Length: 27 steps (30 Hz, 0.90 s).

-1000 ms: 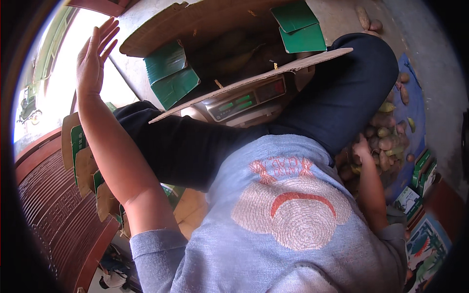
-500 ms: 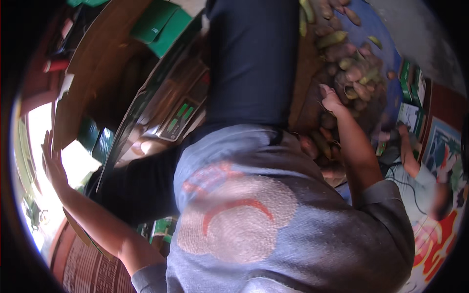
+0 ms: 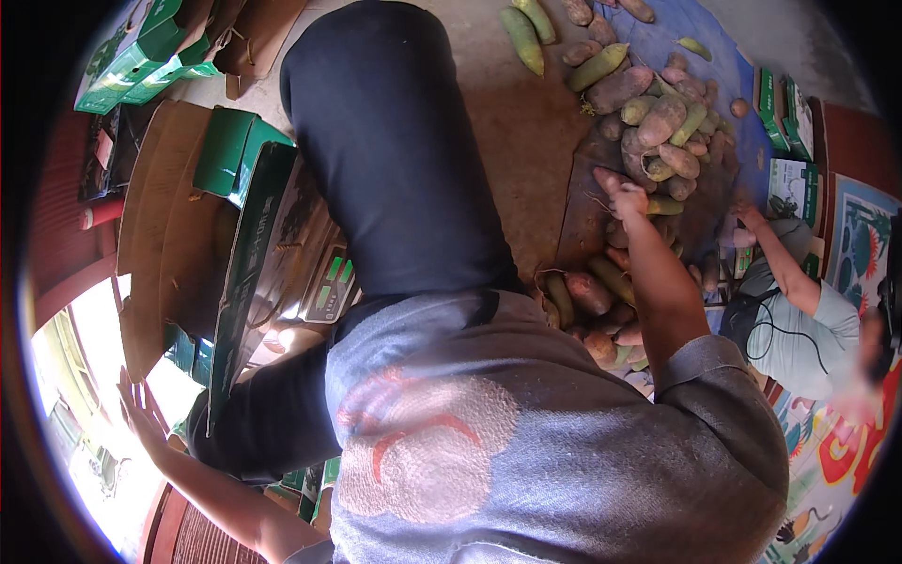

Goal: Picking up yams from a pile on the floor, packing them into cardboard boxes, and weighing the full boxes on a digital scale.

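My right hand [image 3: 622, 195] reaches out over a pile of reddish and greenish tubers [image 3: 658, 122] lying on a brown mat and a blue sheet [image 3: 716, 38]. Its fingers curl down among the tubers; whether they grip one is hidden. My left hand [image 3: 141, 414] is held out at the lower left, fingers spread, holding nothing, beside an open cardboard box with green flaps [image 3: 178, 235]. My grey shirt and dark trousers [image 3: 395, 160] fill the middle of the view.
A weighing scale with a green display [image 3: 329, 287] sits by my knee. Flat green cartons lie at the top left [image 3: 141, 56] and far right [image 3: 780, 103]. Another person in a grey-green top [image 3: 799, 320] reaches a hand [image 3: 747, 218] toward the pile.
The view has swung toward the tuber pile. My right hand has stretched farther onto the pile. My left hand stays spread and now sits lower left in the picture.
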### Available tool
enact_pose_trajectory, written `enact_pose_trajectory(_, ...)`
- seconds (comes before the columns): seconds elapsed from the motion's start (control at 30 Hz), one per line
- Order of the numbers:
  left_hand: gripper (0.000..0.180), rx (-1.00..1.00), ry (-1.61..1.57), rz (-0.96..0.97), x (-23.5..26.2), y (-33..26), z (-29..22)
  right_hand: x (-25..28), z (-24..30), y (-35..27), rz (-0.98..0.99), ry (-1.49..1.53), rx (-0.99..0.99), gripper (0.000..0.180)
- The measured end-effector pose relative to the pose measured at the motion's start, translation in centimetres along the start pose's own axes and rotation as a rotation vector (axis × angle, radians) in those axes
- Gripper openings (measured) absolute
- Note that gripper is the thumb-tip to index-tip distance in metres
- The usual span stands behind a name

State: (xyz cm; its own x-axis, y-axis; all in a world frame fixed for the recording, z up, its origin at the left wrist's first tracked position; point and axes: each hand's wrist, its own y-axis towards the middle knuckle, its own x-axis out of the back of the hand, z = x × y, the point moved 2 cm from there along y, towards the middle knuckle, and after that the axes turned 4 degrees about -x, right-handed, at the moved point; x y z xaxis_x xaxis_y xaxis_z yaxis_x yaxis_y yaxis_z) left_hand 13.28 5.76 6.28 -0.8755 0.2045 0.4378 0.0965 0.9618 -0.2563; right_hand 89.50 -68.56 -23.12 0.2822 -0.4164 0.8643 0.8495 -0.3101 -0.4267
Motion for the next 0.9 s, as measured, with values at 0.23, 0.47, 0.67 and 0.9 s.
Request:
enact_pose_trajectory(0.23,0.063,0.135,0.083,-0.063,3.6,-2.4,2.3,3.7,7.9,8.7,0.087,0.955,-0.339,0.03)
enact_pose_trajectory(0.47,0.057,0.268,-0.029,-0.089,6.7,-4.6,7.0,4.2,11.7,11.9,0.157,1.178,-0.438,0.041)
enact_pose_trajectory(0.67,0.048,0.294,-0.04,-0.146,7.4,-3.8,8.2,3.5,9.1,16.1,0.293,1.132,-0.474,0.051)
enact_pose_trajectory(0.9,0.049,0.275,0.02,-0.177,7.6,-6.0,6.4,0.2,7.4,16.3,0.186,1.2,-0.321,0.036)
